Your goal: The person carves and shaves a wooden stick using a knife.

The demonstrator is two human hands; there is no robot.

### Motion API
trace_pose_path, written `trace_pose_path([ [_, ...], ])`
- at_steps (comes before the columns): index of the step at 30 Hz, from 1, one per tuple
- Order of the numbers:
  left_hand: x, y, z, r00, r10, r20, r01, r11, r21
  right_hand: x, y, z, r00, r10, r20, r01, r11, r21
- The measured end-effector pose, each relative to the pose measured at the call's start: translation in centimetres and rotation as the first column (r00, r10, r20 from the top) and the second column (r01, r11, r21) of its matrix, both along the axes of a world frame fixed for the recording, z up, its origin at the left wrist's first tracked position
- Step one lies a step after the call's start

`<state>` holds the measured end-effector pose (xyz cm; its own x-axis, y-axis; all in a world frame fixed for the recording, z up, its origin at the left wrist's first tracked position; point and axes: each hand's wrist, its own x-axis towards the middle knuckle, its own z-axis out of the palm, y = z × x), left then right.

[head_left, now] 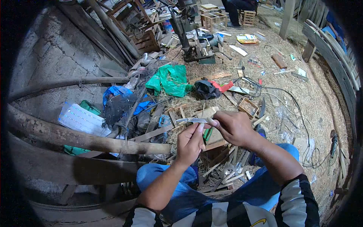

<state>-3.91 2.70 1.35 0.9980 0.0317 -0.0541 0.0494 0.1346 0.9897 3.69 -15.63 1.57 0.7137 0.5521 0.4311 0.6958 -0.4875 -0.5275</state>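
A knife with a thin, shiny blade (190,120) is held level in front of me, its tip to the left. My right hand (235,128) is closed round its handle end, which the fingers mostly cover. Just below the blade, my left hand (190,144) pinches with thumb and fingertips, close against the right hand. Whatever sits in that pinch is too small to make out. A green strip (207,134) shows below the fingertips, over a wooden block (214,138); whether a hand touches it I cannot tell.
Wood offcuts (227,179) lie between my knees. A small wooden box frame (248,108), a green plastic bag (168,81) and a black cable (293,96) are on the straw-strewn ground. A wooden pole (75,136) runs along the left. People sit farther off at the back and right.
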Motion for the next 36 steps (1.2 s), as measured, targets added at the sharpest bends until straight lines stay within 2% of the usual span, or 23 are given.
trace_pose_path([
  [5, -0.2, 0.1, -0.2, 1.000, -0.020, 0.002, 0.020, 1.000, 0.020, -0.3, 0.1, 0.5, 0.999, 0.004, -0.033, -0.005, 1.000, -0.020],
  [8, -0.2, 0.1, 0.3, 0.998, -0.030, -0.063, 0.028, 0.999, -0.044, -0.2, 0.1, -0.1, 0.998, 0.052, -0.017, -0.052, 0.998, 0.021],
  [10, -0.2, 0.5, 0.5, 0.986, -0.132, -0.106, 0.102, 0.962, -0.255, -0.2, 0.0, 0.2, 0.999, 0.051, -0.021, -0.050, 0.999, 0.012],
  [11, -0.2, 0.6, 0.6, 0.986, -0.133, -0.106, 0.102, 0.962, -0.255, -0.1, 0.0, 0.4, 0.999, 0.049, -0.024, -0.048, 0.999, 0.004],
  [12, -0.2, 0.7, 0.8, 0.979, -0.167, -0.117, 0.117, 0.931, -0.347, 0.1, -0.1, 0.2, 0.999, 0.048, -0.023, -0.048, 0.999, 0.004],
  [13, -0.2, 0.8, 0.9, 0.971, -0.202, -0.124, 0.130, 0.891, -0.435, 0.6, -0.3, 0.0, 1.000, -0.003, 0.002, 0.003, 1.000, 0.007],
  [15, -0.1, 1.0, 0.8, 0.967, -0.216, -0.137, 0.121, 0.859, -0.498, 1.6, -0.6, 0.2, 0.993, -0.115, 0.009, 0.115, 0.993, 0.013],
  [16, -0.1, 1.0, 0.7, 0.962, -0.231, -0.148, 0.111, 0.822, -0.559, 2.2, -1.0, 0.3, 0.993, -0.116, 0.009, 0.116, 0.993, 0.012],
  [18, -0.3, 0.8, 0.6, 0.966, -0.226, -0.122, 0.124, 0.826, -0.550, 3.2, -1.5, 0.4, 0.967, -0.248, -0.060, 0.248, 0.969, -0.015],
  [20, -0.2, 0.7, 0.5, 0.972, -0.215, -0.096, 0.131, 0.831, -0.541, 2.8, -1.3, 1.1, 0.968, -0.239, -0.077, 0.239, 0.971, -0.010],
  [22, -0.2, 0.7, 0.1, 0.982, -0.155, -0.111, 0.075, 0.850, -0.521, 1.6, -0.7, 0.9, 0.988, -0.149, -0.035, 0.152, 0.982, 0.113],
  [23, -0.2, 0.7, 0.1, 0.982, -0.151, -0.112, 0.071, 0.850, -0.522, 1.0, -0.5, 1.2, 0.994, -0.102, -0.031, 0.105, 0.989, 0.108],
  [25, -0.3, 0.4, 0.2, 0.989, -0.046, -0.140, -0.003, 0.943, -0.332, 0.4, -0.1, 1.1, 0.999, -0.052, -0.013, 0.053, 0.996, 0.076],
  [26, -0.3, 0.3, 0.1, 0.989, -0.048, -0.142, -0.002, 0.944, -0.331, 0.1, 0.0, 1.1, 1.000, -0.003, 0.006, 0.003, 0.999, 0.045],
  [28, -0.3, 0.2, 0.0, 0.995, -0.019, -0.093, 0.000, 0.980, -0.199, -0.3, 0.1, 0.8, 1.000, 0.005, -0.001, -0.005, 1.000, 0.017],
  [31, -0.4, -0.1, -0.2, 0.998, 0.007, -0.067, -0.018, 0.988, -0.155, -0.6, 0.1, 1.0, 0.999, 0.029, 0.015, -0.028, 0.998, -0.061],
  [35, -0.3, -0.3, -0.1, 0.999, 0.001, -0.046, -0.008, 0.991, -0.135, -0.6, 0.1, 0.4, 0.999, 0.034, 0.039, -0.032, 0.998, -0.046],
  [36, -0.4, -0.2, -0.1, 0.996, -0.042, -0.078, 0.024, 0.977, -0.213, -0.6, 0.0, 0.4, 0.998, 0.037, 0.044, -0.035, 0.998, -0.052],
])
